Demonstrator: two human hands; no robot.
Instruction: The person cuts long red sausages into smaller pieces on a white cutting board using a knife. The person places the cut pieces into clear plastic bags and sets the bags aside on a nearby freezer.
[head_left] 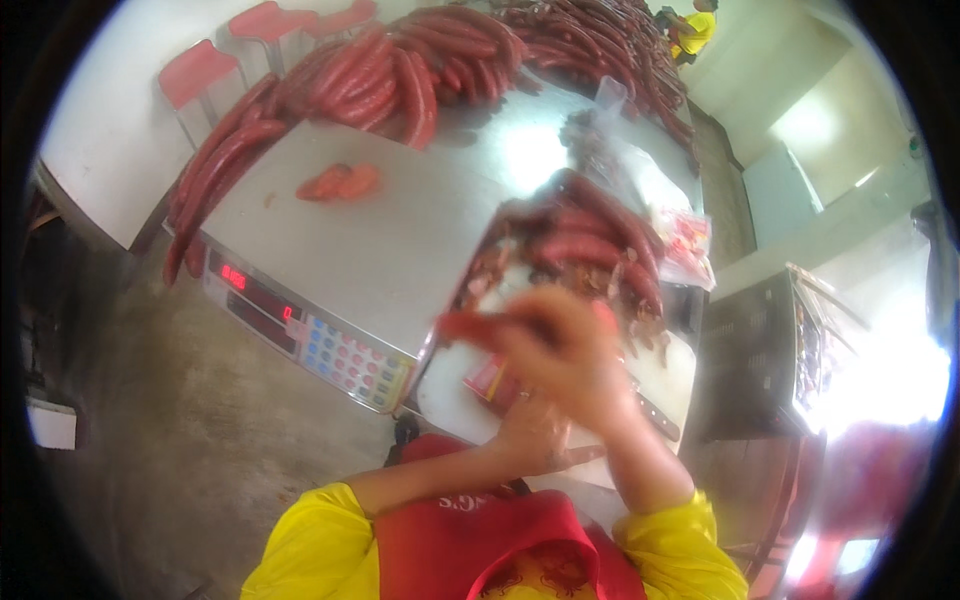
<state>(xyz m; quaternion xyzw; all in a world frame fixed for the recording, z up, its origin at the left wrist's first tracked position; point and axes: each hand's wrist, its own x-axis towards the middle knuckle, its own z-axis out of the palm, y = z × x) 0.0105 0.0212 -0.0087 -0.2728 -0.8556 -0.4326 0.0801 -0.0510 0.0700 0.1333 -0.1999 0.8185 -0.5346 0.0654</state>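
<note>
My right hand (572, 345) is raised over the white cutting board (445, 395) and smeared by motion. Its fingers close on a reddish piece of sausage (468, 326) pointing left. Below it, my left hand (535, 432) rests low at the near side of the board, fingers curled and partly covered by the right arm. Beside those fingers is a red printed item (487, 378); what the left hand grips is hidden. A knife with a dark riveted handle (657, 414) lies on the board to the right. Two orange-red sausage pieces (340, 183) lie on the scale's steel plate (390, 235).
The scale's keypad (350, 360) and lit display face me. Whole sausages (590, 235) and scraps lie beyond the board. Large sausage heaps (360, 80) cover the table's far side. Plastic bags (675, 225) sit right. Red stools (200, 75) and a person in yellow (695, 30) are farther off.
</note>
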